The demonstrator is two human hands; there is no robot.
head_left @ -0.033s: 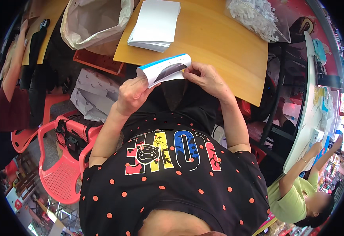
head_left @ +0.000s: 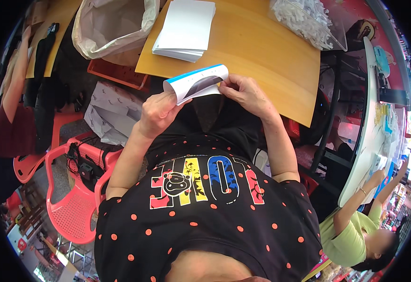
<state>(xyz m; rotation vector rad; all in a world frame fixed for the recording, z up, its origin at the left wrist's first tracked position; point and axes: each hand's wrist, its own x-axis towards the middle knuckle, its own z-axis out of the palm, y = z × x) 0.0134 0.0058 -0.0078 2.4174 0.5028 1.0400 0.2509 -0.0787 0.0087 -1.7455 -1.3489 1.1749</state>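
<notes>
A curled printed paper sheet [head_left: 197,81], white with a blue strip and a dark picture, is held above my lap at the near edge of the table. My left hand [head_left: 159,113] grips its left end, fingers closed round it with the thumb along the lower edge. At the right end my right hand [head_left: 247,94] pinches the paper between thumb and fingers. The sheet's far side and some fingertips are hidden. Beyond it, a stack of white sheets [head_left: 186,26] lies on the wooden table [head_left: 257,61].
A clear bin of white strips [head_left: 304,21] sits at the table's far right. Left of the table stand a large pale sack [head_left: 113,28], a red crate [head_left: 116,74] and a pink plastic chair [head_left: 71,207]. Co-workers are at both sides, one in green [head_left: 356,230].
</notes>
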